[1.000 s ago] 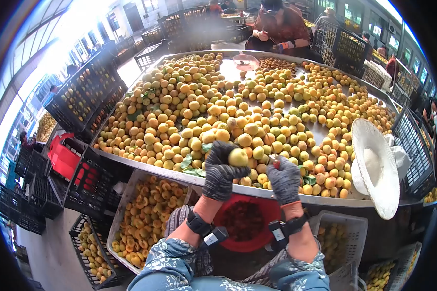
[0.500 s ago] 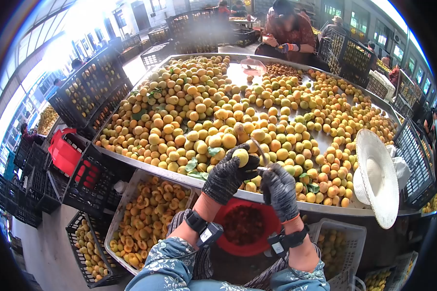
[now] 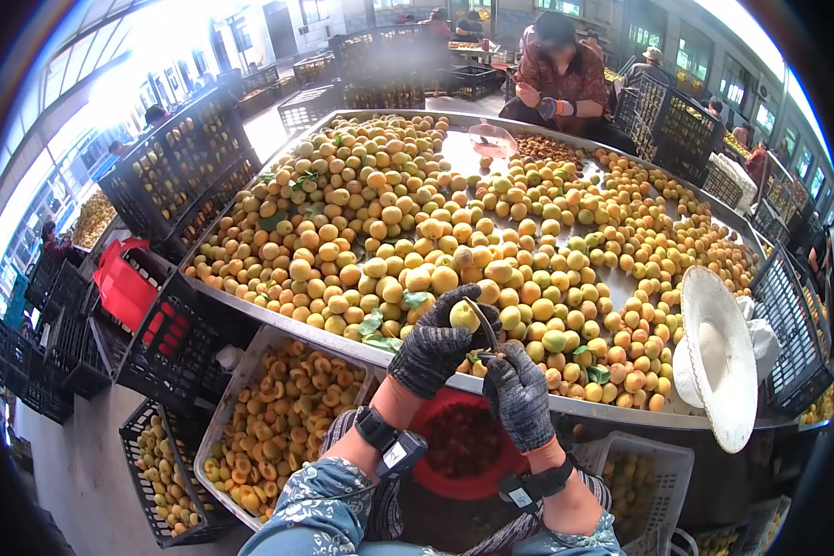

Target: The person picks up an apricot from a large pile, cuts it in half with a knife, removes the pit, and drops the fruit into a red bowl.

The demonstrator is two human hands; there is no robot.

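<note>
Moved since the earlier frame: curved blade [image 3: 484, 322], formerly held off to the right of the yellow-green fruit [image 3: 463, 317], now crossing its right edge in this view. Depth of any cut cannot be told. Right hand [image 3: 519, 398] in dark, ribbed knit glove, closed in a pinch at the base of the blade, grip largely hidden within the fingers. Left hand [image 3: 431, 345], gloved alike, curled with the smooth, rounded fruit clasped between thumb and fingers. Both near the centre of the frame, over the front edge of the broad metal table [image 3: 287, 322].

Heaped across the table: round, matte, yellow-to-orange fruit, with flat green leaves [image 3: 371, 322] left of the hands. At the right, tilted: pale, coarse-woven hat [image 3: 713, 357] with domed crown and wide oval brim. Below the hands: round red basin [image 3: 477, 486] holding dark reddish-brown pieces. Lower left: white crate [image 3: 224, 500] of split fruit, hollows showing. Upper left: black lattice crate [image 3: 181, 153], straight-sided. Upper right: seated person [image 3: 565, 74] in patterned dark-red garment.
</note>
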